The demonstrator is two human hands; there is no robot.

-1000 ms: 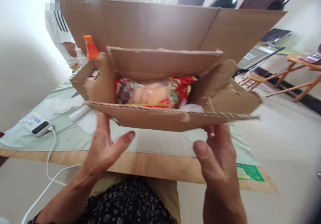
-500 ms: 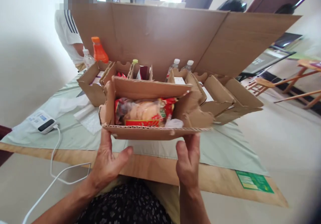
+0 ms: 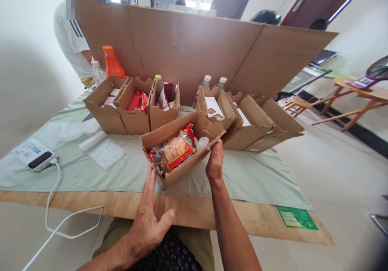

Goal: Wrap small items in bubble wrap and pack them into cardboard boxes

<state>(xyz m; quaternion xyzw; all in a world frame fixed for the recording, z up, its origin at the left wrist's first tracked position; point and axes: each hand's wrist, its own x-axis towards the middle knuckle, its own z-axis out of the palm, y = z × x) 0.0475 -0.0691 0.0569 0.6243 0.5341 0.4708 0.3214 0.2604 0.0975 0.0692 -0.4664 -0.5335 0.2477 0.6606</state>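
Both hands meet the box [image 3: 179, 172] near the desk's [image 3: 75, 201] front edge: my right hand [image 3: 214, 164] grips its right end; my left hand [image 3: 150, 221], spread open, touches its near corner.

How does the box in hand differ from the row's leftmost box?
The held box, gripped by the right hand, lies skewed and apart; the leftmost box stands in line, touching its neighbour. The held box shows a red snack bag; the leftmost box, something white. Both: open brown cardboard.
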